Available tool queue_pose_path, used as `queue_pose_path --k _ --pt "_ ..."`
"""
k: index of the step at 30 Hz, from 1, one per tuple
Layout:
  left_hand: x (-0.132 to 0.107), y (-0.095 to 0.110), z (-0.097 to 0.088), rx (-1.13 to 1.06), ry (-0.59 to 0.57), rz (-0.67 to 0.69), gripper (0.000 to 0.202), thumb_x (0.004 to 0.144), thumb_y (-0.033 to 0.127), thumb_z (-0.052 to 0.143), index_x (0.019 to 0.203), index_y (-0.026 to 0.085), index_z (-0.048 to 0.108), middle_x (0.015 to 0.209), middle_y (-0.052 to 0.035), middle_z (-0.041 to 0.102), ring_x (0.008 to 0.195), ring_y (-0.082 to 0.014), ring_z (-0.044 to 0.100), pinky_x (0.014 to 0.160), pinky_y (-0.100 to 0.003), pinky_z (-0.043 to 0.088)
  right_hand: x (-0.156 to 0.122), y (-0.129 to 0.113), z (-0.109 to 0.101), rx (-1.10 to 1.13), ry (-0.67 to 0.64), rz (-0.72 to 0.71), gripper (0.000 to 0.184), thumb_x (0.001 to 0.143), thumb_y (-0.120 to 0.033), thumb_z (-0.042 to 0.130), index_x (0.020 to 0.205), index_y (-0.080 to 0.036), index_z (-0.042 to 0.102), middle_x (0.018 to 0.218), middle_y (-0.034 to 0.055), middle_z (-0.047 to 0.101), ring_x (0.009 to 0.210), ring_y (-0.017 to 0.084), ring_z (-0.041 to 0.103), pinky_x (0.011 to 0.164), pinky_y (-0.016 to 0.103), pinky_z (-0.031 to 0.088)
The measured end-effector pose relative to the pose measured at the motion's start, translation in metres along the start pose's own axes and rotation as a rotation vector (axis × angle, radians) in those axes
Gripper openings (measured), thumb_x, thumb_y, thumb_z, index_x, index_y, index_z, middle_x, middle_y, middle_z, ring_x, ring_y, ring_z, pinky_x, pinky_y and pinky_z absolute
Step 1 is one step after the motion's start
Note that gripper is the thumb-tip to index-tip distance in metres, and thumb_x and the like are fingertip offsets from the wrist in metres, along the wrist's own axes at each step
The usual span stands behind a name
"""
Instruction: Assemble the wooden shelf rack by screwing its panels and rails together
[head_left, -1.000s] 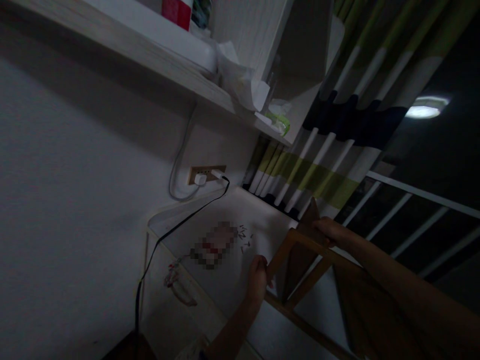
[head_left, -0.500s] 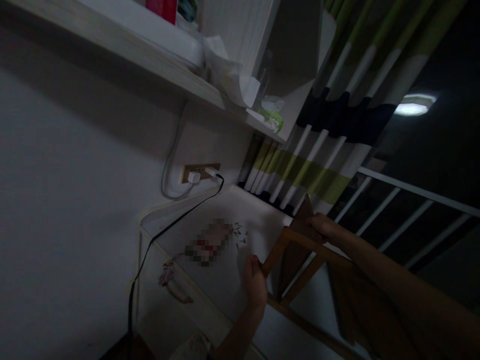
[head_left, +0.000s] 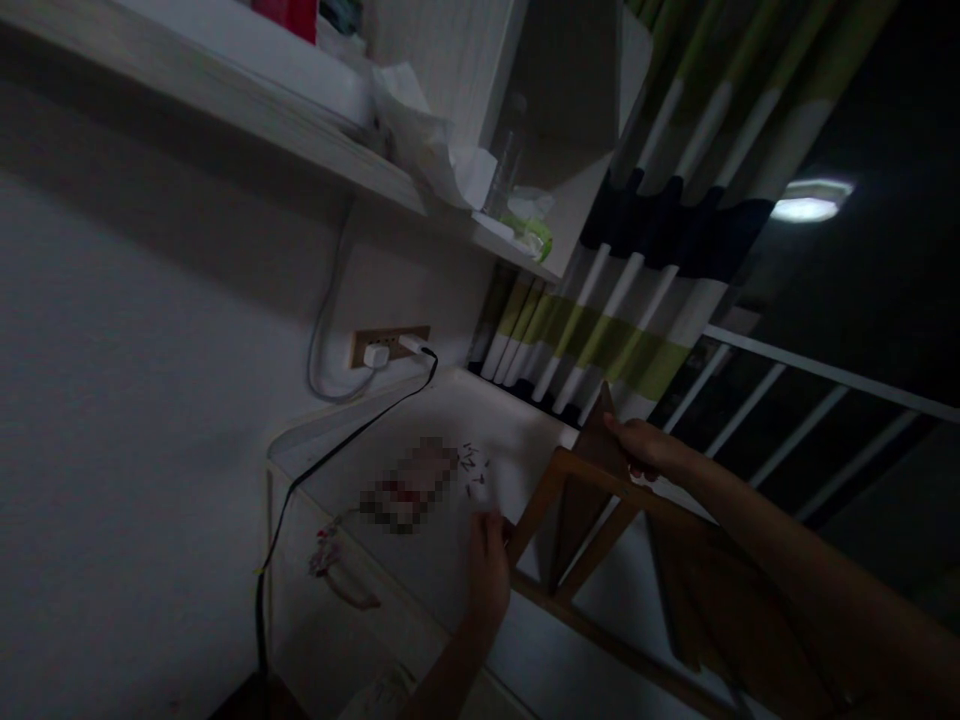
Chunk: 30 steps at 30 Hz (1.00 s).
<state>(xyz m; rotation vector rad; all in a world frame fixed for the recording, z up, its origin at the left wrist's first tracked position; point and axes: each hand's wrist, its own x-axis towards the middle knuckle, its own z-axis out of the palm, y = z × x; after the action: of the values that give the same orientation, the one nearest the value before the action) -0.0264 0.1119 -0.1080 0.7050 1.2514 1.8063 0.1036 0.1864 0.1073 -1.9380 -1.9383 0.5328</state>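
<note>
A wooden frame [head_left: 531, 505] with crosspieces stands tilted over the white surface. My left hand [head_left: 489, 570] is closed at the near left end of the frame, fingers at its edge. A thin brown board [head_left: 581, 515] passes through the frame between two bars, its pointed corner sticking up beyond the top rail. My right hand [head_left: 641, 445] pinches the board near that corner, just above the rail. Several small dark screw-like pieces [head_left: 471, 465] lie scattered to the left of the frame. Darker wooden boards [head_left: 712, 590] are by my right forearm.
A blurred-out item [head_left: 411, 485] lies on the white cabinet top [head_left: 442, 400]. A black cable [head_left: 330, 460] runs from the wall socket [head_left: 390, 345] over the cabinet edge. Overhead is a shelf [head_left: 300, 130] with tissue and a bottle. Striped curtains [head_left: 637, 280] and a railing [head_left: 825, 370] are behind.
The whole view has shifted slightly, with things appearing a little further left. Both hands stay on the frame and board; my right hand's fingers have shifted slightly around the board.
</note>
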Motion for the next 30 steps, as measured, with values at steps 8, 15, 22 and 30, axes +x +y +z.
queue_pose_path --k 8,15,22,30 --pt "0.005 0.017 -0.031 0.137 -0.501 0.262 0.016 0.075 0.031 0.045 0.077 0.021 0.033 0.081 0.0004 0.046 0.076 -0.0125 0.047 0.069 -0.024 0.04 -0.152 0.063 0.011 0.098 0.798 -0.465 0.019 0.085 -0.032 0.034 0.093 -0.026 0.05 0.08 0.0033 0.059 0.07 0.017 0.056 0.059 0.025 0.041" --pt "0.024 0.006 -0.016 0.238 -0.737 0.143 0.021 0.07 0.03 0.056 0.078 0.019 0.041 0.071 0.0022 0.049 0.065 -0.012 0.048 0.062 -0.025 0.039 -0.118 0.143 0.123 0.026 -0.036 -0.235 0.039 0.068 -0.017 0.033 0.094 -0.016 0.062 0.102 0.011 0.062 0.101 0.024 0.054 0.088 0.033 0.038" --pt "0.018 -0.004 -0.007 0.145 -0.662 0.163 0.014 0.066 0.024 0.053 0.076 0.018 0.045 0.071 0.0016 0.052 0.069 -0.013 0.049 0.067 -0.026 0.039 -0.081 0.129 0.152 0.403 -0.202 -0.181 0.026 0.055 -0.021 0.036 0.061 -0.018 0.062 0.072 0.0028 0.064 0.08 0.022 0.057 0.076 0.031 0.041" --pt "0.014 -0.011 -0.001 0.118 -0.554 0.176 0.017 0.057 0.014 0.045 0.074 0.019 0.044 0.071 0.0014 0.054 0.07 -0.0147 0.052 0.067 -0.027 0.04 -0.07 0.136 0.169 0.613 -0.203 -0.02 0.018 0.049 -0.028 0.041 0.056 -0.018 0.055 0.066 0.0037 0.06 0.073 0.021 0.055 0.07 0.032 0.042"
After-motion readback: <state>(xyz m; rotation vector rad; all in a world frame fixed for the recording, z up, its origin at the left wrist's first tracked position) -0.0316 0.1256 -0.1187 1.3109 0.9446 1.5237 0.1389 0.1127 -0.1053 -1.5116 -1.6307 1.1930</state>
